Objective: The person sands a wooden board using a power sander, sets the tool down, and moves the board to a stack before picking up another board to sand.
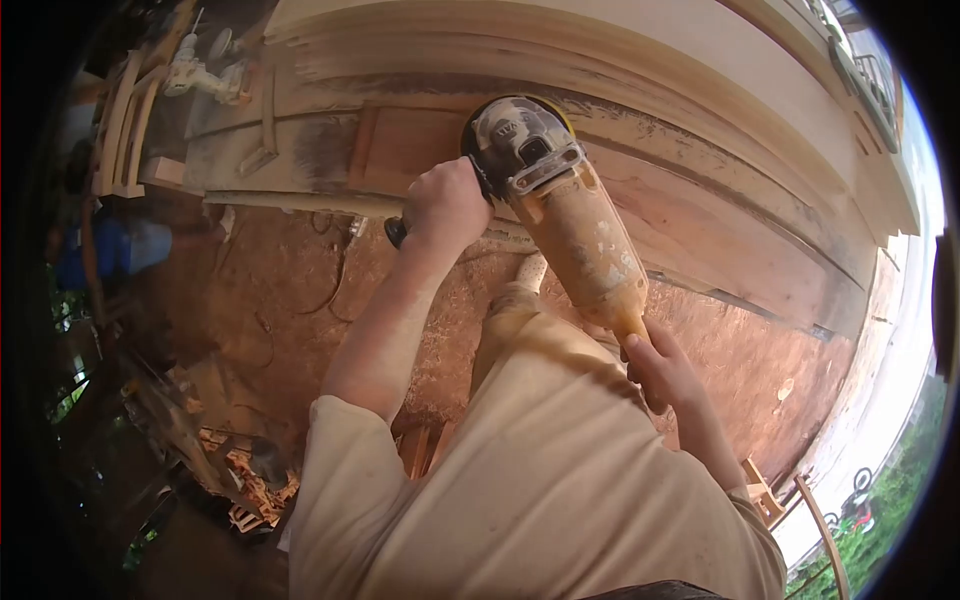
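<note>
A large, dust-covered angle grinder (585, 240) slants across the view, its round head at the top and its body running down to the right. My left hand (447, 203) is closed around the black side handle (397, 232) by the head. Lower down, my right hand (662, 368) wraps round the rear grip. The disc end is over a reddish-brown wooden board (402, 150) on the workbench; whether it touches the wood is hidden by the head.
Long planks (640, 55) lie stacked behind the grinder. A dusty power tool (200, 75) sits at the upper left, near a small wooden frame (125, 135). A cable (343, 270) trails over the reddish floor (290, 300). Wood scraps (245, 475) are heaped at the lower left.
</note>
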